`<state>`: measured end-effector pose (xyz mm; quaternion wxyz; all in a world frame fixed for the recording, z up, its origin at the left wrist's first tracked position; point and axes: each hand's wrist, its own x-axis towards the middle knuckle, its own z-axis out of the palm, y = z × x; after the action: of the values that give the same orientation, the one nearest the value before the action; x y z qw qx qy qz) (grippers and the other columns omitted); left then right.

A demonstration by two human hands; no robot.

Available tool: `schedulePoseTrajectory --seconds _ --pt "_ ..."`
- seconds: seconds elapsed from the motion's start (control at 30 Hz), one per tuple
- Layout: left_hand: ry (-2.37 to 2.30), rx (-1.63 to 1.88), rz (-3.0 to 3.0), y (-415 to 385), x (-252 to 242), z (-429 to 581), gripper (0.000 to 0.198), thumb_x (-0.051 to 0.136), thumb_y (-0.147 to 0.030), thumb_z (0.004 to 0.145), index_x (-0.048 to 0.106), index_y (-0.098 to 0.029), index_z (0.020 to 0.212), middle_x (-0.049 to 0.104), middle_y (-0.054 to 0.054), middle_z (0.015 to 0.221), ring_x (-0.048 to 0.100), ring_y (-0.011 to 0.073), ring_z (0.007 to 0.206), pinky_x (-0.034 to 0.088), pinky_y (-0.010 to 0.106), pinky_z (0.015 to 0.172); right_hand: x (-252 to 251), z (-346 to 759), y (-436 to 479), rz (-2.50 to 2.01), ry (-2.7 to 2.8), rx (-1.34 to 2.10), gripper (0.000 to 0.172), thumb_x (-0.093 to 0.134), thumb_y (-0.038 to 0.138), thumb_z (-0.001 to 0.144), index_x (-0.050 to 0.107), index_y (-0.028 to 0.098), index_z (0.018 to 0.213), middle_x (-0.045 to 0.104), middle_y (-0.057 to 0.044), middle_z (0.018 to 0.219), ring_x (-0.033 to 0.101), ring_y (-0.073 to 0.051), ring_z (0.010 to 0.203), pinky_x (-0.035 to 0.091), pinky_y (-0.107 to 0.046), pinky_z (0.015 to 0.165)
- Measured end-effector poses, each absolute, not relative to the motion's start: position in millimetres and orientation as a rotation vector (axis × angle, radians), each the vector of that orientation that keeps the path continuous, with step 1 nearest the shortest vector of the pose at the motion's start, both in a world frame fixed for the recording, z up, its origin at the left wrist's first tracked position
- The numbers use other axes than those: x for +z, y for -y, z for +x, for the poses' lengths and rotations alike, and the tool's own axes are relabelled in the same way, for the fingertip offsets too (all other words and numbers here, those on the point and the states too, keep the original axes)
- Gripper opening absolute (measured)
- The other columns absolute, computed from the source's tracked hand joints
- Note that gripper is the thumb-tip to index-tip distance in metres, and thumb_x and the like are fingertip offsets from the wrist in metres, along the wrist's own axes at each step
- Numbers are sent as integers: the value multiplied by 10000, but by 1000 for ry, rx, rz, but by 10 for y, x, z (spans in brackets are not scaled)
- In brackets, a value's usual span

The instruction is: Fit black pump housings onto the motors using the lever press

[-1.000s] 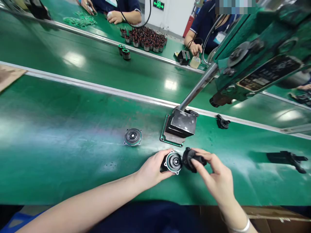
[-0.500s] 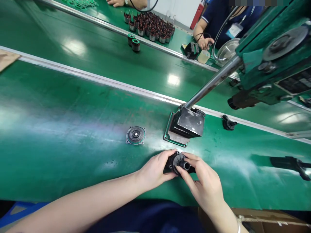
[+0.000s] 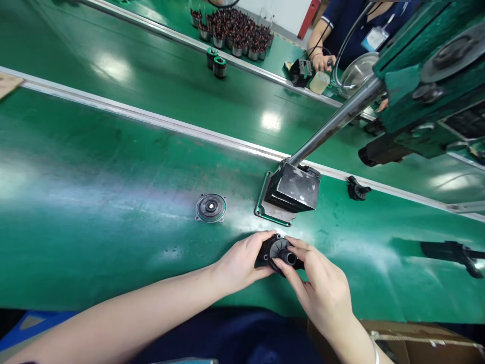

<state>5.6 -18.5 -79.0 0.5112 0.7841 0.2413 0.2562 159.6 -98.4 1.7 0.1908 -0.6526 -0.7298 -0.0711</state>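
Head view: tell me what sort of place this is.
Most likely a factory assembly line. Long green benches run between metal rails, a batch of copper-wound coils stands on the far one, and a green press sits beside both hands, which hold a black pump housing.

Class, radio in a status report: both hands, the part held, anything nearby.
Left hand and right hand both gripping black pump housing. Round disc lies apart, left. Press base just beyond.

I have one view only, from the head-worn camera, looking forward and steeply down over the glossy green workbench surface (image 3: 94, 202) from close above its near edge. It faces across the silver dividing rail (image 3: 151, 121) toward the far benches, with my forearms entering from the bottom.
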Motion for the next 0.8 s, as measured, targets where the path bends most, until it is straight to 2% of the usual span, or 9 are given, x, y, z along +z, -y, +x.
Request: schedulePoseTrajectory --seconds 0.17,0.8 --pt "-577 652 1899 190 -805 65 668 716 -296 789 346 -220 1340 576 126 1302 585 262 1203 514 437 1018 32 1629 951 -1822 2067 -174 206 633 270 792 539 136 917 619 -7 1048 610 -27 1005 533 -130 831" --pt "-557 624 1912 195 -817 55 706 717 -247 781 316 -225 1361 560 129 1333 570 270 1228 504 440 1032 26 1650 942 -1799 2081 -132 228 645 260 782 539 129 936 609 -8 1085 590 -17 1052 515 -126 880"
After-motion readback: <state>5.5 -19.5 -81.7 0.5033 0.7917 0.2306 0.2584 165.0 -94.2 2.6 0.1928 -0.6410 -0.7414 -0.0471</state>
